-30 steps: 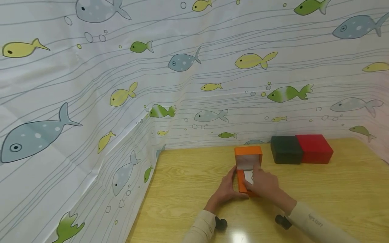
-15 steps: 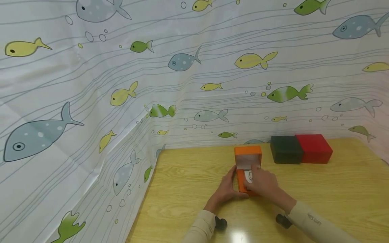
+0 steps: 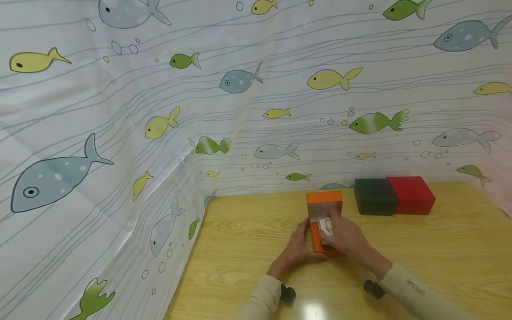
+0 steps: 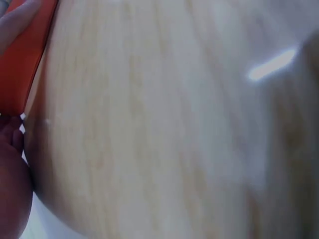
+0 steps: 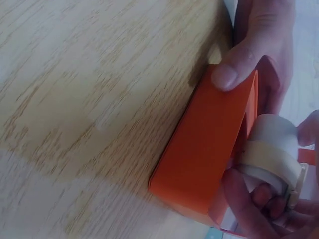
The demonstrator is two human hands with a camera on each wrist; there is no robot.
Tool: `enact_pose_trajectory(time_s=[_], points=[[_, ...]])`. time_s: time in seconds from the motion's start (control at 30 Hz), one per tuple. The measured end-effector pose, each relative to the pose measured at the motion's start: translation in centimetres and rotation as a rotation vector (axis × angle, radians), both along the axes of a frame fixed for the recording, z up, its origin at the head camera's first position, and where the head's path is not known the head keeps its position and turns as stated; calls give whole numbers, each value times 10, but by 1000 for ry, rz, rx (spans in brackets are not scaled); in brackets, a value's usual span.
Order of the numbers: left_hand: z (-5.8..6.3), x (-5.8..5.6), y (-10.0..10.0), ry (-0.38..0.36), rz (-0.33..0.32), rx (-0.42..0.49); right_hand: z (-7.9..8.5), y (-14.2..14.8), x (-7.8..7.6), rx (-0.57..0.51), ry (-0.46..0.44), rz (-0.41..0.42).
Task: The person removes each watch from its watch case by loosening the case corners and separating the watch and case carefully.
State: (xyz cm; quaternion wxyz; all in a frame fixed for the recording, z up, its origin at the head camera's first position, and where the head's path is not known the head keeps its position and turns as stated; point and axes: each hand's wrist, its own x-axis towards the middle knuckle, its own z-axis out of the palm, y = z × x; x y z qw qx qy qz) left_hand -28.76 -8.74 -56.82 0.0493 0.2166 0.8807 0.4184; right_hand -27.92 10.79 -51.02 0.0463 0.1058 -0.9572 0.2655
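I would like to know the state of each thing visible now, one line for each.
Orange rectangular box: open, lid raised
White rounded cushion: held by right hand
Cream band: wrapped around the cushion
Dark green rectangular box: closed
Red rectangular box: closed
Left hand: gripping orange box

Small dark lettering (image 3: 416, 287) on the right sleeve (image 3: 425, 298), too blurred to read

- Here's the orange box (image 5: 194, 144), its lid (image 3: 322, 207) lined in pale grey!
- White on the roll (image 5: 275, 132), wrapped by a cream strap (image 5: 271, 159)!
- Near the back edge of the table (image 3: 248, 240), a dark green box (image 3: 374, 197), then a red box (image 3: 410, 195)!
- That table's yellow, streaked with wood grain!
- Wall covering (image 3: 280, 58): white, thin grey-blue lines, yellow, green and spotted blue fish!
- Cream sleeves (image 3: 400, 281)!
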Motion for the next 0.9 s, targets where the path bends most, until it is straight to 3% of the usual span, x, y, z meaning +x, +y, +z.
enact_pose_trajectory(time_s=[0.17,0.27,0.4,0.57,0.7,0.77,0.9], points=[[6,3,-1,-67,0,99,2,3,-1,-26,20,4],[7,3,1,-67,0,159,2,4,-1,-34,47,7],[4,0,4,39,61,260,2,5,-1,-41,67,8],[6,-4,13,268,245,379,2,6,0,-47,48,12],[13,-4,22,361,273,419,2,7,0,-67,84,19],[17,-3,27,343,246,418,2,8,0,-73,114,23],[25,1,35,233,210,394,3,8,1,-76,171,59]])
